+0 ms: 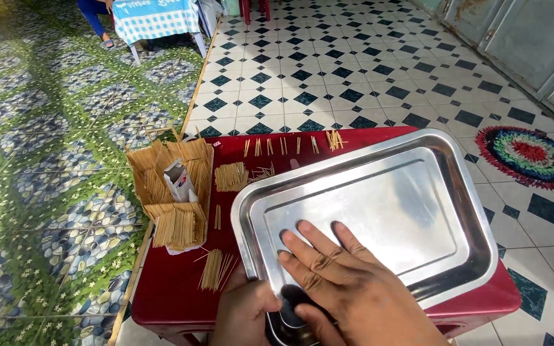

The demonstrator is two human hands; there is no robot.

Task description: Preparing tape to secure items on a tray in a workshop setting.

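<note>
A large rectangular steel tray (418, 192) lies tilted across a low red table (174, 282) and overhangs its right side. My right hand (347, 288) rests flat inside the tray near its front rim, fingers spread and holding nothing. My left hand (245, 314) is at the tray's near left corner, its thumb curled over the rim. Between the two hands sits a dark round metal container (293, 317), mostly hidden by my right palm.
An open box packed with thin wooden sticks (171, 186) stands on the table's left part. Loose stick bundles (216, 269) lie before it, and small stick groups (283, 146) line the far edge. Patterned tiled floor, a round rug (528, 156), a far checked-cloth table (155, 19).
</note>
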